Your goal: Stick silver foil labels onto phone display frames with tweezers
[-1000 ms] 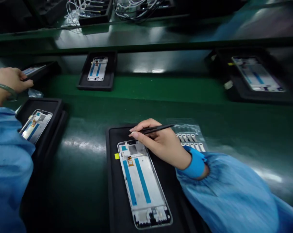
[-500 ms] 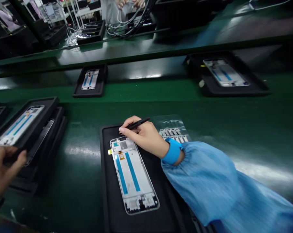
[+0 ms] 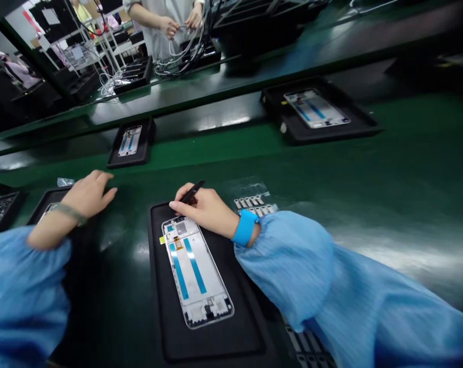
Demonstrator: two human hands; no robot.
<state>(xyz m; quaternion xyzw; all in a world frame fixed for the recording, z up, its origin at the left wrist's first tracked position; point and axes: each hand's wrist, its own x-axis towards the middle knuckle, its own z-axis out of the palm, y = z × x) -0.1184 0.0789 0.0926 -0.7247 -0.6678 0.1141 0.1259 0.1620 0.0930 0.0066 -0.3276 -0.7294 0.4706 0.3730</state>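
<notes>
My right hand (image 3: pixel 206 207) holds a slim black pen-shaped tool (image 3: pixel 192 192) over the top end of a silver phone frame (image 3: pixel 195 263). Two blue strips and a small orange flex piece show on the frame, with a yellow tab at its left edge. It lies in a black tray (image 3: pixel 231 345). My left hand (image 3: pixel 89 194) hovers to the left with fingers apart and nothing in them. Below that arm, another black tray (image 3: pixel 43 202) with a phone frame is mostly hidden by my wrist and sleeve.
A clear sheet with small white parts (image 3: pixel 254 202) lies right of my right hand. Farther back sit two trays with phone frames (image 3: pixel 130 140) (image 3: pixel 318 108). Beyond a raised ledge (image 3: pixel 208 99), a person's hands (image 3: pixel 180 24) handle cables.
My left hand has risen from the lower left, off the edge of the tray there, and moved forward and right. My right hand keeps the black tool; the view has shifted.
</notes>
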